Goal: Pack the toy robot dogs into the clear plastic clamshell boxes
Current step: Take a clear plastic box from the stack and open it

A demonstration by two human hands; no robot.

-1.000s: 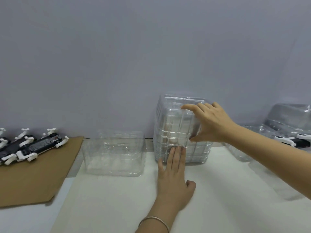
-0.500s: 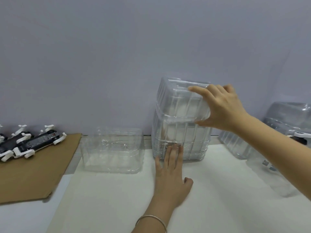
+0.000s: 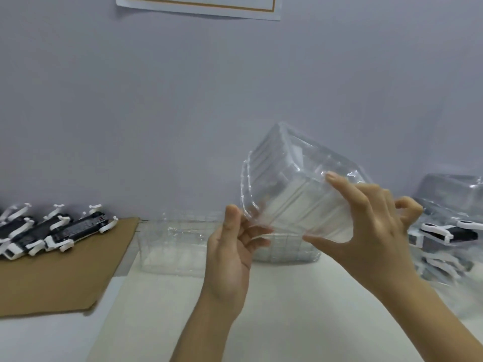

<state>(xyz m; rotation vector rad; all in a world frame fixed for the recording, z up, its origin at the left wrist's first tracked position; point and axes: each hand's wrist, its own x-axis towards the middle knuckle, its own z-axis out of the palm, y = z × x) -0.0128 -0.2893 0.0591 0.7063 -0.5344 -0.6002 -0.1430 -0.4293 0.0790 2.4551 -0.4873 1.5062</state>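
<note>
Partway thru: you hold an empty box [image 3: 295, 194] tilted above the worktop [image 3: 287, 309], R hand [image 3: 371, 226] gripping its side, L hand [image 3: 230, 254] pinching its rim; packed boxes [image 3: 449, 231] sit at right, dogs [image 3: 60, 231] on cardboard [image 3: 65, 278] at left unpacked.

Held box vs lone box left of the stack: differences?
The held box is up off the table and tilted; the lone box sits level on it. The left hand and right hand grip the held box; the lone box is untouched. Both are clear plastic, no toy inside.
</note>
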